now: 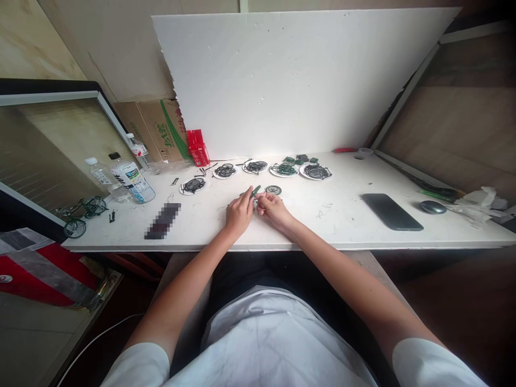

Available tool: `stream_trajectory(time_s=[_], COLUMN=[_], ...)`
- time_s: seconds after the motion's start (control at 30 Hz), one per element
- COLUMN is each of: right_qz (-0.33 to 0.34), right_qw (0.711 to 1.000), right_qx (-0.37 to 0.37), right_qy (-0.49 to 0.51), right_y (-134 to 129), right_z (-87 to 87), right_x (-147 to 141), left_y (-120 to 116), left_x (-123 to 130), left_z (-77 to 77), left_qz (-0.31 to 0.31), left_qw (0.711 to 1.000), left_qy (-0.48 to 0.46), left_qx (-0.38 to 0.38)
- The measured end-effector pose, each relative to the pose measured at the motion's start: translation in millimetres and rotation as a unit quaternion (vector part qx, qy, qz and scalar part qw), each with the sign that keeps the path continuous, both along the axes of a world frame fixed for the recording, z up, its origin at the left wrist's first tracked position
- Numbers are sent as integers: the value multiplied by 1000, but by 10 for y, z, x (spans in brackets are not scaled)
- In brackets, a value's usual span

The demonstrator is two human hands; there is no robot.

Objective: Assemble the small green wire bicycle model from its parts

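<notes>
Both hands meet over the white tabletop (334, 220), near its front edge. Left hand (239, 211): fingers closed on a slim, dark-green, plastic-looking part (255, 192), which sticks up past the fingertips, just above the table. Right hand (274, 208): thumb and fingers pinched together right beside that part; fingers cover the spot, so can't tell whether it grips the same piece or something smaller. Round, dark-green spoked wheel (273, 190) lies flat just beyond the right hand. Behind, a row of small white round plates: four with black parts, one with green parts (284, 169), second from the right. Loose dark-green pieces (301, 159) behind that plate. Far left, dark-green miniature bicycle (85, 207) stands near the table edge, beside clear plastic bottles (135, 183). Right side, well apart from the hands: black rectangular phone (392, 212) lying flat, dark rounded computer mouse (432, 207) near it. White foam-like board (302, 80) stands upright at the back.
</notes>
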State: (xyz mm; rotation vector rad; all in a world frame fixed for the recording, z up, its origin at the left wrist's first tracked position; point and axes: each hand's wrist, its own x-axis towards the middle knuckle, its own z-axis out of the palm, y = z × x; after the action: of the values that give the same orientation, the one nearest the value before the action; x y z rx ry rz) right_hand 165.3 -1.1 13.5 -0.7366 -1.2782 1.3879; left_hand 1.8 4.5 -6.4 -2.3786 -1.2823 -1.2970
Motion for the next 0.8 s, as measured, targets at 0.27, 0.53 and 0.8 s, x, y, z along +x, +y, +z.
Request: stream_trajectory(time_s=[0.27,0.53,0.8], right_qz=[-51,-115,-62], right_qw=[999,992,998], right_qx=[9,42,-3], right_qy=[-17,-27,6], right_y=[-14,-22,-15], right_z=[-23,-4,-14], right_x=[-23,-38,-18], left_y=[32,21,22], left_x=[-21,-15,-24], left_z=[-20,-7,-10], left_qz=[-20,-17,-20], left_qw=[1000,1000,1000], left_qy=[2,-3,0], left_qx=[-1,9,20])
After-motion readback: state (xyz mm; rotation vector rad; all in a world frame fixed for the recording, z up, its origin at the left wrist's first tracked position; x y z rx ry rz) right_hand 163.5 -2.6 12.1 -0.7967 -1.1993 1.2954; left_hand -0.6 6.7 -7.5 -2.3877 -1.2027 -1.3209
